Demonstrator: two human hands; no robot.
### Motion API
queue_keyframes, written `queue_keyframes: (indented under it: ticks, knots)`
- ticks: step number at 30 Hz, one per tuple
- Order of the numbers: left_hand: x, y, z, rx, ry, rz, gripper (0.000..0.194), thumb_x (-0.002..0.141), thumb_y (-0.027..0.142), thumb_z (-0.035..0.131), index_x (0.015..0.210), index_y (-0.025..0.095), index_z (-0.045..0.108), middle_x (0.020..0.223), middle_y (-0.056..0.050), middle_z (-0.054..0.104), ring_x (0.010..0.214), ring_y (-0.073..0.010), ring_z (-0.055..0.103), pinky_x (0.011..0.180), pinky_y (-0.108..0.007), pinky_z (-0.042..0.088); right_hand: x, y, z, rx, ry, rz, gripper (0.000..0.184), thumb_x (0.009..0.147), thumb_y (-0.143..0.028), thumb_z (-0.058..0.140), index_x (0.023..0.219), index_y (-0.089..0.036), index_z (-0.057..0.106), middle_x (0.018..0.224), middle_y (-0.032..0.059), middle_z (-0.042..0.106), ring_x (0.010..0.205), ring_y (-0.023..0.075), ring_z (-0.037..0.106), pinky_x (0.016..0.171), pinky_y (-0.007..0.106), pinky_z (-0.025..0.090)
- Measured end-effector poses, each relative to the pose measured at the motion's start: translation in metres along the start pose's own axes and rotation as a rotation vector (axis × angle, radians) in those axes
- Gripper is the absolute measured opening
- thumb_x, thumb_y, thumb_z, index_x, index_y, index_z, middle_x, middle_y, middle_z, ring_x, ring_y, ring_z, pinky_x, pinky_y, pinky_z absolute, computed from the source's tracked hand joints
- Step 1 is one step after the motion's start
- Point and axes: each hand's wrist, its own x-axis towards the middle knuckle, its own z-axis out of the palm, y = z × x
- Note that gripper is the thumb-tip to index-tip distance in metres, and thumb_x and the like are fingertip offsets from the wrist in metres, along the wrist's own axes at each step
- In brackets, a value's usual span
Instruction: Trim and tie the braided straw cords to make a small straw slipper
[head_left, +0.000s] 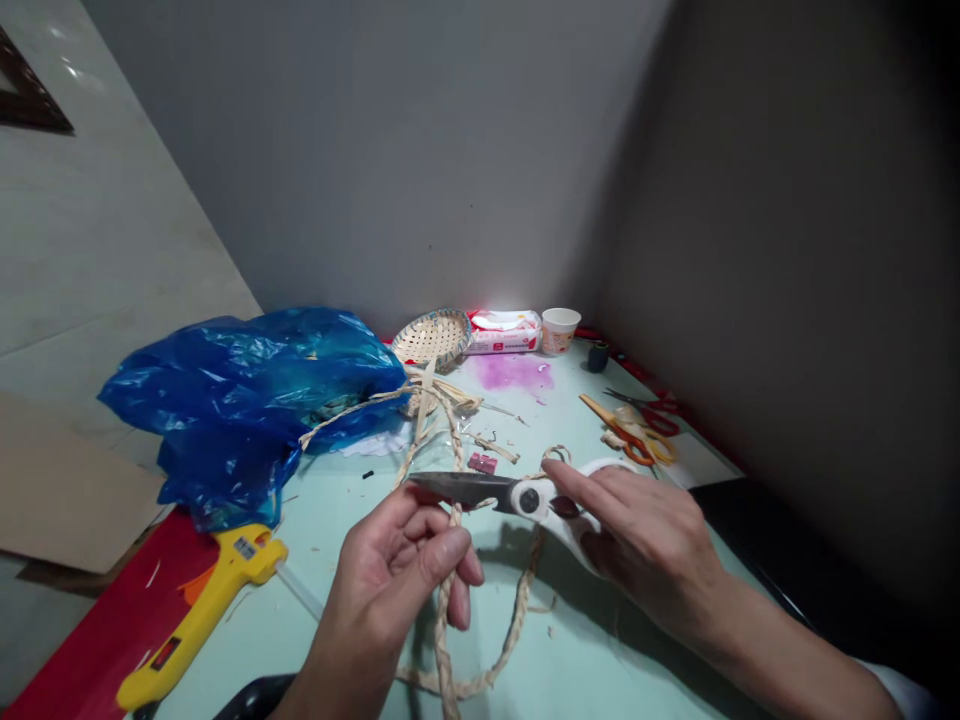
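A braided straw cord (pixel 442 640) runs through the fingers of my left hand (pixel 405 570), which pinches it near the middle of the table. My right hand (pixel 652 530) grips white-handled scissors (pixel 530 498), and their dark blades lie across the cord just above my left fingertips. Whether the blades are fully closed is hard to see. The cord loops down and round to the right, below the scissors, and another stretch of it goes back toward a bundle of straw strips (pixel 450 392).
A blue plastic bag (pixel 262 380) lies at the left, above a yellow glue gun (pixel 202 620). Along the back stand a woven basket (pixel 433 338), a wipes pack (pixel 506 332) and a paper cup (pixel 559 331). Orange-handled scissors (pixel 634 438) and red-handled scissors (pixel 656 410) lie at the right.
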Motion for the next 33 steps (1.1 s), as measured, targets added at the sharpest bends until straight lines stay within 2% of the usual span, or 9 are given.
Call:
queue_keyframes:
  ticks: [3,7,11,14,18,24,29,33]
  knots:
    - [0.0007,0.0004,-0.0006,-0.038,-0.022,-0.009,0.018,0.083,0.033,0.069,0.093,0.018,0.063,0.063,0.001,0.065,0.046,-0.0088,0.055,0.046,-0.021,0.034,-0.0013,0.0000,-0.0001,0.153,-0.004,0.117,0.045,0.083,-0.003,0.046,0.124,-0.021,0.053,0.075,0.0032,0.071,0.060,0.0159,0.064,0.053,0.024,0.047]
    - [-0.0004,0.0014,-0.0007,-0.074,-0.041,-0.028,0.022,0.082,0.037,0.069,0.094,0.019,0.064,0.063,0.001,0.065,0.045,-0.0093,0.056,0.047,-0.021,0.035,-0.0010,0.0023,0.0006,0.217,0.012,0.341,0.030,0.084,-0.012,0.053,0.112,-0.020,0.061,0.078,0.0038,0.072,0.050,0.0134,0.056,0.045,0.023,0.042]
    - [-0.0022,0.0021,0.0007,-0.078,-0.005,-0.034,0.025,0.079,0.039,0.073,0.092,0.019,0.065,0.061,0.001,0.065,0.043,-0.0099,0.056,0.048,-0.022,0.038,0.0013,0.0039,0.0002,0.209,0.016,0.408,0.024,0.085,-0.022,0.063,0.108,-0.020,0.063,0.076,0.0029,0.070,0.053,0.0150,0.056,0.049,0.026,0.042]
    - [-0.0022,0.0023,0.0017,-0.083,0.018,-0.034,0.024,0.078,0.038,0.074,0.091,0.019,0.065,0.060,0.001,0.066,0.042,-0.0101,0.057,0.048,-0.023,0.039,0.0013,0.0026,-0.0003,0.232,0.002,0.373,0.027,0.085,-0.021,0.064,0.112,-0.022,0.060,0.081,0.0031,0.070,0.058,0.0160,0.059,0.054,0.027,0.046]
    - [-0.0015,0.0021,0.0025,-0.096,0.008,-0.026,0.021,0.080,0.035,0.071,0.092,0.020,0.067,0.061,0.000,0.068,0.044,-0.0115,0.058,0.048,-0.023,0.039,-0.0009,0.0004,-0.0003,0.238,-0.017,0.244,0.045,0.080,-0.009,0.058,0.122,-0.023,0.054,0.087,0.0046,0.068,0.068,0.0192,0.062,0.065,0.031,0.050]
    - [-0.0036,0.0019,0.0035,-0.126,-0.011,-0.044,0.018,0.080,0.034,0.071,0.092,0.020,0.070,0.065,-0.002,0.070,0.049,-0.0141,0.062,0.052,-0.025,0.044,0.0009,0.0001,-0.0006,0.143,-0.086,0.088,0.064,0.067,-0.004,0.046,0.129,-0.021,0.049,0.076,0.0028,0.053,0.067,0.0211,0.051,0.059,0.032,0.043]
    - [-0.0054,0.0012,0.0037,-0.028,0.019,0.002,0.016,0.081,0.036,0.069,0.087,0.021,0.073,0.067,-0.002,0.071,0.049,-0.0151,0.062,0.054,-0.027,0.046,0.0002,0.0016,-0.0003,0.060,-0.071,0.052,0.066,0.068,-0.002,0.046,0.132,-0.020,0.046,0.077,0.0037,0.050,0.067,0.0217,0.047,0.060,0.032,0.040]
    - [-0.0059,0.0012,0.0043,-0.007,0.049,0.015,0.013,0.080,0.033,0.070,0.088,0.023,0.074,0.064,-0.001,0.070,0.047,-0.0138,0.061,0.052,-0.026,0.045,-0.0023,0.0028,-0.0006,0.056,-0.059,0.033,0.057,0.075,-0.002,0.046,0.130,-0.020,0.046,0.075,0.0036,0.051,0.065,0.0207,0.047,0.058,0.031,0.039]
